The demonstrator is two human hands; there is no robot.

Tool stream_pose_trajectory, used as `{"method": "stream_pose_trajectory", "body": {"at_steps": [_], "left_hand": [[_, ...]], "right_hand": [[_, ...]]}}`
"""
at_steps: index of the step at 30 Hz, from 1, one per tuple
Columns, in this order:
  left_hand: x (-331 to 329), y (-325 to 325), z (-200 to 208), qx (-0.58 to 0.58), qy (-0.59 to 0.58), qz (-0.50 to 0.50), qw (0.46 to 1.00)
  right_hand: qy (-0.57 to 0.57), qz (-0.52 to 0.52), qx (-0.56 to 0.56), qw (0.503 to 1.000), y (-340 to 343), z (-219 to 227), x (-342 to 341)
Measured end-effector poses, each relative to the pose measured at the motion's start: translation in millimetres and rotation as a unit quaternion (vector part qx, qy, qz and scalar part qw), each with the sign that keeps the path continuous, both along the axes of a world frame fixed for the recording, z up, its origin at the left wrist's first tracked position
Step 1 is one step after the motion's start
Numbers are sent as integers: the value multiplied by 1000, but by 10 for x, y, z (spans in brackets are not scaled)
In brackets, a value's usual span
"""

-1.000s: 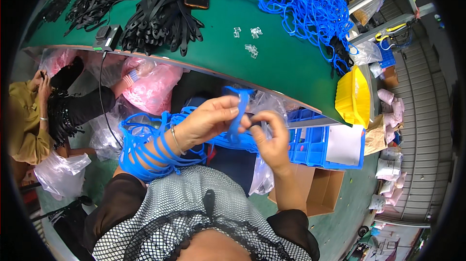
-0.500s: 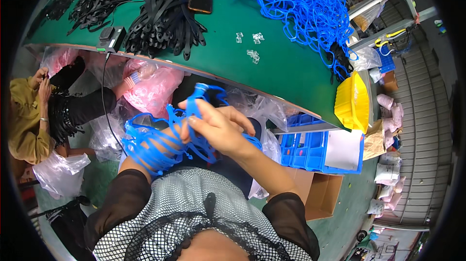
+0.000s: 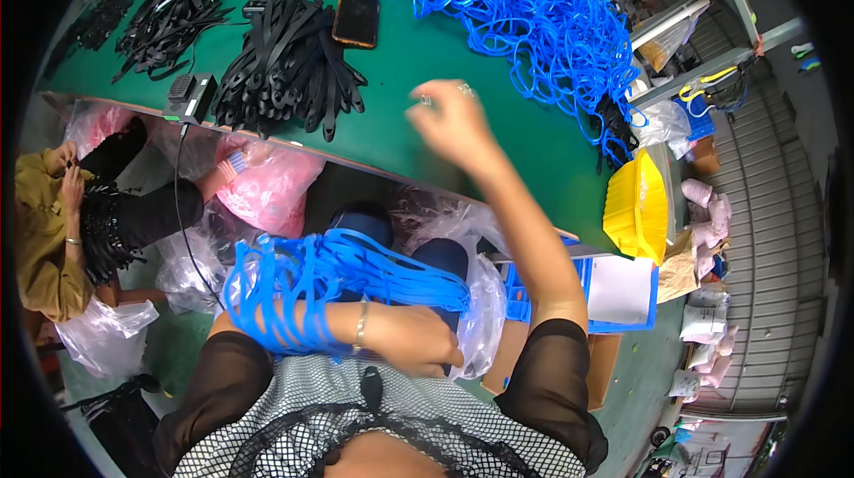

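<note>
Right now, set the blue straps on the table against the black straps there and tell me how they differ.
The blue straps lie in a loose tangled heap at the table's far right; the black straps lie in a flatter, roughly aligned bunch at the left. Blue looks thin and looped; black broader and straighter. Both rest on the green table.

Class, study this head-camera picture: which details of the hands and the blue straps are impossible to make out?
- Right hand: motion-blurred, so whether its fingers pinch anything is unclear.
- Left hand: palm turned away; its grip is hidden.
- Blue straps looped on the forearm: overlapping, uncountable.
- Small white parts on the green table: lost behind the blurred hand.
</note>
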State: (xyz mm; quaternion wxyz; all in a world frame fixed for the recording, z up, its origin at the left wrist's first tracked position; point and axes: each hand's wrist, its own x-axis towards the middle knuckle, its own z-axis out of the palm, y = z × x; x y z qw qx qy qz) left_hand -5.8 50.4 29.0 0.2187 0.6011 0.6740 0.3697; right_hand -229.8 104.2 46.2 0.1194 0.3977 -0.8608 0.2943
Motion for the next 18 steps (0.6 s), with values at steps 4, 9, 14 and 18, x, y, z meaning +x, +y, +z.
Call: {"method": "stream_pose_trajectory", "body": {"at_steps": [4,9,14,18], "left_hand": [[-24,-139,170,69,-33,79,994],[20,-113,62,74,-59,100,990],[-1,-130,73,64,-66,111,990],[-67,-215,81,38,-66,132,988]], "right_hand": [[27,-346,71,935,1105,-332,-1285],[-101,-402,200,888,1131,-388,-1333],[-43,-391,75,916,1329,-584,-1252],[-21,-315,27,949,1460,-627,-716]]}}
